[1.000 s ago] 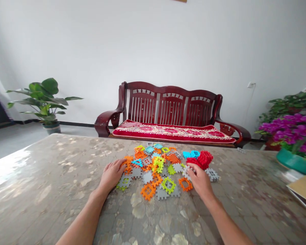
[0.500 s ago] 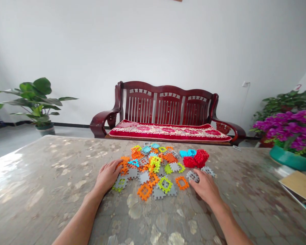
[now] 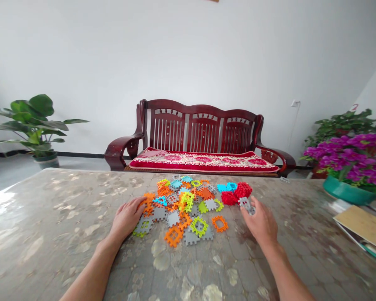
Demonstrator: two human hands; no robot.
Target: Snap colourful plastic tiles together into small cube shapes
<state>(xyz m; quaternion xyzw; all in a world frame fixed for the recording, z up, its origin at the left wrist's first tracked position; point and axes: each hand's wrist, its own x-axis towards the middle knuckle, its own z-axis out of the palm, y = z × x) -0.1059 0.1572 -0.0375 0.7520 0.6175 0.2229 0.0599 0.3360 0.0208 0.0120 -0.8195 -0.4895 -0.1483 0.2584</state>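
A spread of toothed plastic building tiles in several colours [image 3: 173, 219] covers the middle of the table. My left hand [image 3: 127, 217] lies at its left edge, fingers fairly flat, with the fingertips against an orange tile [image 3: 148, 204]. Just below those fingertips are a grey tile and a lime tile [image 3: 140, 234]. On the right, my right hand [image 3: 262, 219] grips a grey window tile [image 3: 246, 204] between thumb and fingers. Red assembled pieces [image 3: 243, 190] sit just beyond it, with blue pieces [image 3: 231, 187] to their left. An orange frame tile [image 3: 219, 223] lies apart, left of my right hand.
A patterned cloth covers the table [image 3: 65, 242]. A flower pot [image 3: 347, 192] with purple blooms and a stack of books [image 3: 363, 223] stand at the right. Behind the table is a wooden bench [image 3: 203, 129]; a potted plant [image 3: 40, 125] is at far left.
My right hand has slid the grey window tile right and away from me, up beside the red pieces. My left hand stays by the orange tile. The whole view has shifted slightly.
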